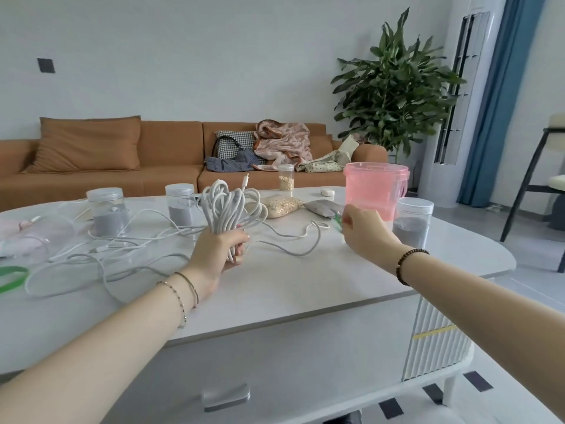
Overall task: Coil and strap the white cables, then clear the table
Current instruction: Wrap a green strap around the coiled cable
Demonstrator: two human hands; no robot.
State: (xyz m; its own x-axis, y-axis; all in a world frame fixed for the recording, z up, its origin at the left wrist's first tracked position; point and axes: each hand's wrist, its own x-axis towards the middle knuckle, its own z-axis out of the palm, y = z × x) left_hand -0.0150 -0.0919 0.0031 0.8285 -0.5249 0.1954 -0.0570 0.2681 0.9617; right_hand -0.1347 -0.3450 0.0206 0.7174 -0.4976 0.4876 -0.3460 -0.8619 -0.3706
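Observation:
My left hand (218,252) grips a coiled white cable (227,206) upright above the white table (305,286), its plug sticking up at the top. More loose white cable (101,255) sprawls over the table's left half, and one strand (290,240) runs right toward my other hand. My right hand (363,231) hovers near the pink bucket and pinches a small green strap (337,221), mostly hidden behind the fingers.
A pink translucent bucket (374,191) stands at the back right. Clear jars of grey powder (107,215) (180,206) (412,223), a grain jar (286,178), a grain bag (282,205) and a grey pouch (324,208) crowd the far side. A green band (12,278) lies at the left edge.

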